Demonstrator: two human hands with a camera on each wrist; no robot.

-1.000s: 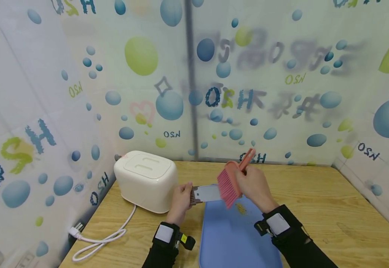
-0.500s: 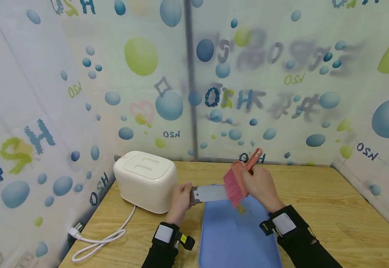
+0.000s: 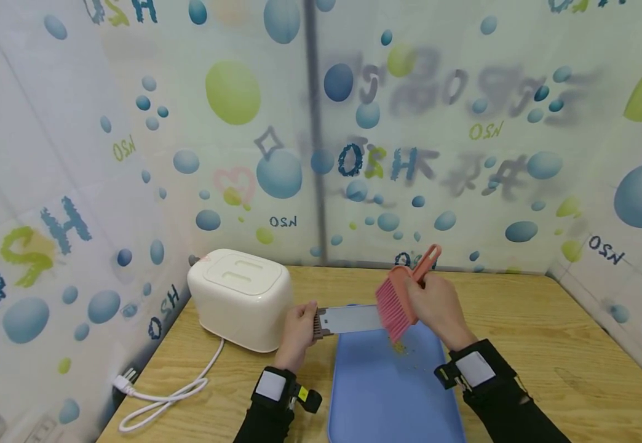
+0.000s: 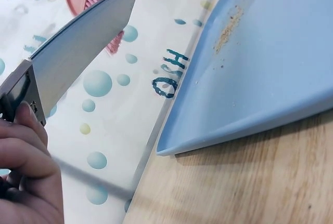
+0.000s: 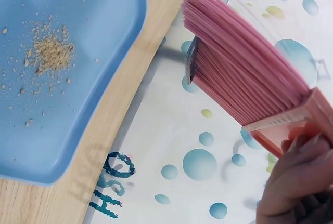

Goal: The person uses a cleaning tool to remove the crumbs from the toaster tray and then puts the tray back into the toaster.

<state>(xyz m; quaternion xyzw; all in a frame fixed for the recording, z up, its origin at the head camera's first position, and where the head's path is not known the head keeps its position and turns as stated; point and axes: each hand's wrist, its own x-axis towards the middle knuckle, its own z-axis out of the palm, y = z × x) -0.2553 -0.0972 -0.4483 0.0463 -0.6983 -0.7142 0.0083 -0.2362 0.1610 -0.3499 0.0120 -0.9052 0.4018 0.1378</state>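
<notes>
My left hand grips the brown slotted end of a long metal crumb tray, held up above the far end of a blue tray. My right hand holds a pink brush near the base of its handle. Its bristles lie against the crumb tray's right end, hiding that end in the head view. From the right wrist, the bristles cross the metal edge. A small heap of tan crumbs lies on the blue tray, with loose specks around it.
A white toaster stands left of my left hand, its lid-like top upward. Its white cord lies looped on the wooden table, ending in a plug. Patterned sheets rise behind the table and at both sides.
My right hand has swept the brush rightward along the crumb tray, exposing more of the metal. My left hand and the crumb tray have stayed in place.
</notes>
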